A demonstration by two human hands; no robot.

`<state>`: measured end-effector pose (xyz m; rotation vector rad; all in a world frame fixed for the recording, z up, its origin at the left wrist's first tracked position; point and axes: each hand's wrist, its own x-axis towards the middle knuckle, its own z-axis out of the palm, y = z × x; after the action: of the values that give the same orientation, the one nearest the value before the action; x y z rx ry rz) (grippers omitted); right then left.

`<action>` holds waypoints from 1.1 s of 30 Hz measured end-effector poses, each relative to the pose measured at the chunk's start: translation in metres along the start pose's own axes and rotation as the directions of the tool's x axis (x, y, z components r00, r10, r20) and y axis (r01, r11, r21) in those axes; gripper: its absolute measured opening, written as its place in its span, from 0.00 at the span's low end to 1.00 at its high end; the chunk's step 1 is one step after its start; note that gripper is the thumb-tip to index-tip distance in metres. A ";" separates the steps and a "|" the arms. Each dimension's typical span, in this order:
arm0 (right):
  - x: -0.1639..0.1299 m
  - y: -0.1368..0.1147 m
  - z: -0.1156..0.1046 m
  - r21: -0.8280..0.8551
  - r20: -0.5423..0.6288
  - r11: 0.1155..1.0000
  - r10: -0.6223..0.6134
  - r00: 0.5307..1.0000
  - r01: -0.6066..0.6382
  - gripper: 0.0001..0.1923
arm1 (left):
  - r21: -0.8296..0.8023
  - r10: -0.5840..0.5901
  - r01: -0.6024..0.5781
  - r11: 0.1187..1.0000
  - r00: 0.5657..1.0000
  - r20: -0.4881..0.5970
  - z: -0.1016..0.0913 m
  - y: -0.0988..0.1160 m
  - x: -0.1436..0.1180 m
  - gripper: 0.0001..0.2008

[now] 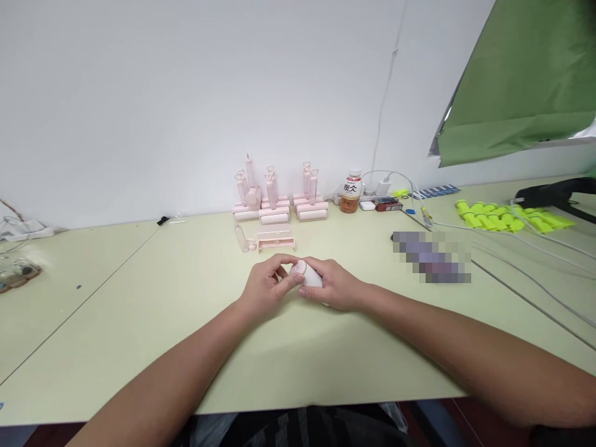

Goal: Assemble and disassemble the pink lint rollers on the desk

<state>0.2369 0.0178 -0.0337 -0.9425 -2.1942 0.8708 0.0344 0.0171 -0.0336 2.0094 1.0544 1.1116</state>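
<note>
Above the table's middle, my right hand (336, 284) is wrapped around a white lint roll (313, 279). The thumb and fingers of my left hand (266, 279) pinch the round pink end cap (298, 267) at the roll's left end. My right palm covers the far end of the roll. Just beyond my hands lie an open pink lint roller case (276, 243) and a clear pink handle (241, 238) with a small pink piece beside it.
Several pink lint rollers (274, 215) with upright handles line the wall. To their right stand a drink bottle (351, 194), a white case (367, 205) and cables. Bright yellow pieces (493, 217) and a black device (554, 194) lie farther right. A blurred object (431, 257) sits nearer.
</note>
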 end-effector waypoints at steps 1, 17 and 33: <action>0.000 0.000 0.000 -0.001 0.002 1.000 0.001 1.000 -0.001 0.22 | 0.009 0.007 -0.007 1.000 1.000 0.004 0.000 0.000 0.000 0.13; 0.002 0.001 -0.002 0.008 -0.113 1.000 -0.005 0.994 0.006 0.17 | 0.136 0.317 -0.345 0.929 0.929 0.193 -0.010 0.011 -0.002 0.20; 0.005 0.007 -0.004 0.058 -0.279 0.981 0.196 0.940 -0.187 0.23 | 0.668 -0.276 0.075 0.741 0.940 0.201 -0.027 -0.026 0.016 0.22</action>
<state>0.2398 0.0266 -0.0349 -1.2025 -1.8632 0.7978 0.0071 0.0472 -0.0352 2.4242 1.5858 0.3216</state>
